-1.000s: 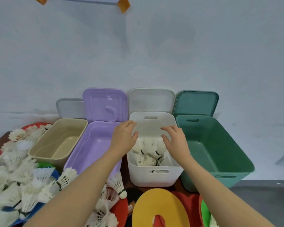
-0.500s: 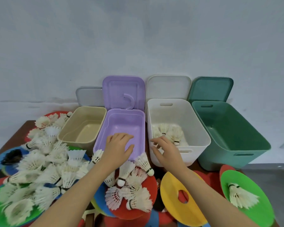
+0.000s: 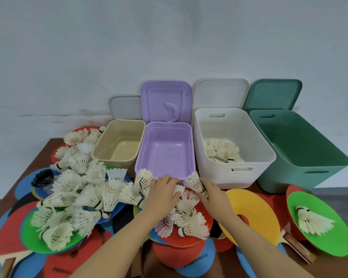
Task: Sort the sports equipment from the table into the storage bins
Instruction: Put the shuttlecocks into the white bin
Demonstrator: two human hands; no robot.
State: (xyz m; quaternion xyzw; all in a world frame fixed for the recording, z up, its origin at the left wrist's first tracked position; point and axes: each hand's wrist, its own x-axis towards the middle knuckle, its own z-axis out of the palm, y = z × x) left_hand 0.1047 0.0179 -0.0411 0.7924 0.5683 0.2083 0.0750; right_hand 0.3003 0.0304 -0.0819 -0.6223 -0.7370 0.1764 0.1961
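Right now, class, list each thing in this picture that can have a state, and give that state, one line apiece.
Beige bin: lid off, nothing inside.
Purple bin: lid raised, nothing inside.
White bin: lid off, holds shuttlecocks.
Green bin: lid off, nothing visible inside.
Left hand: resting on the shuttlecock pile.
Right hand: fingers at one shuttlecock; grip unclear.
Yellow disc: flat on the table.

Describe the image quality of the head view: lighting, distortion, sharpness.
Head view: soft, even light with faint shadows and no harsh glare; wide-angle distortion splays the green bin outward; the white bin and centre shuttlecocks look fairly sharp, while the table's edge items look softer.
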